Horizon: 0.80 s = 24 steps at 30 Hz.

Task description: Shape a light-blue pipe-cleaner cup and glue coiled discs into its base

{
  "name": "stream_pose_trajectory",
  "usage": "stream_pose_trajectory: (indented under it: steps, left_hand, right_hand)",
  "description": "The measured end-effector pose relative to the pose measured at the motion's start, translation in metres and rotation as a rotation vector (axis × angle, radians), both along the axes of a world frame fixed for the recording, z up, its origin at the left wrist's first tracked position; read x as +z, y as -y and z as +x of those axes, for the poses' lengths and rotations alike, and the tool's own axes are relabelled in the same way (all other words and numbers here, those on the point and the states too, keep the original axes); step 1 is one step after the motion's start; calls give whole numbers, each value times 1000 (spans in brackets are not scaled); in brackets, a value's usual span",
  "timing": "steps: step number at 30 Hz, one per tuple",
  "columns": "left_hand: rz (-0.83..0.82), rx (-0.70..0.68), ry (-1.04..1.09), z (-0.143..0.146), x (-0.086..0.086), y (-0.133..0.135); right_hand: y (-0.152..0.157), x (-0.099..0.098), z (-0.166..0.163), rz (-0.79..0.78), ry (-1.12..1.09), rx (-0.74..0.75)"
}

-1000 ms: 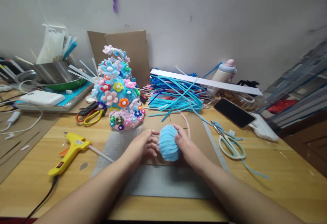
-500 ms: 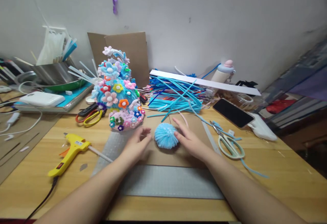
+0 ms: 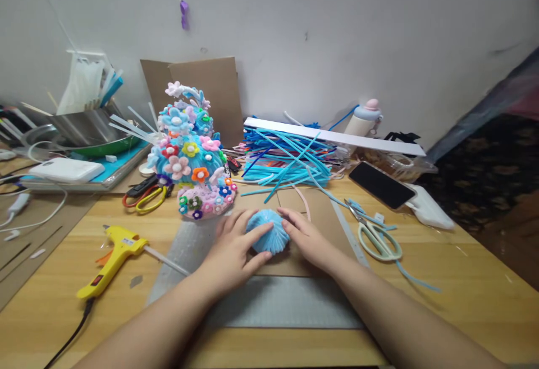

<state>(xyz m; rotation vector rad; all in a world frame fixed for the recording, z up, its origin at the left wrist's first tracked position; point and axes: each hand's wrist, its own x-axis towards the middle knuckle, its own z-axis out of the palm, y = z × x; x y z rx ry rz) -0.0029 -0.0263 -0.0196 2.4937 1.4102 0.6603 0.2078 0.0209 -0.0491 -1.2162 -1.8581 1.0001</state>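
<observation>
A light-blue fluffy dome of pipe cleaners [image 3: 269, 236] rests on a cardboard sheet [image 3: 324, 245] over a grey cutting mat [image 3: 286, 301]. My left hand [image 3: 238, 245] curves around its left side, with the thumb low in front and a finger across the top. From the right, my right hand [image 3: 305, 240] presses its fingers to the dome's edge, so it sits gripped between both hands. Just behind my left hand stands a tiered blue piece covered in colourful pipe-cleaner flowers [image 3: 189, 155], on a pink flowered base.
A yellow glue gun [image 3: 113, 259] lies at left, its cord trailing forward. Green-handled scissors [image 3: 379, 240] and a phone [image 3: 382, 185] are at right. Behind lies a pile of blue pipe cleaners [image 3: 286, 158]; pliers [image 3: 147, 194] and a metal pot [image 3: 90, 130] are farther left.
My left hand has moved right and closed around the blue dome. The dome has shifted slightly left and tilted, with my right hand following it. The view has swung a little.
</observation>
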Motion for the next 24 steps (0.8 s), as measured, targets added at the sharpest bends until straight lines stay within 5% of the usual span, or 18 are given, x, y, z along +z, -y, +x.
stream_pose_trajectory:
  steps: [16, 24]
  left_hand:
    - [128, 62, 5, 2, -3, 3]
    - [175, 265, 355, -11, 1, -3]
  right_hand:
    - [-1, 0, -1, 55, 55, -29]
    - [-55, 28, 79, 128, 334, -336]
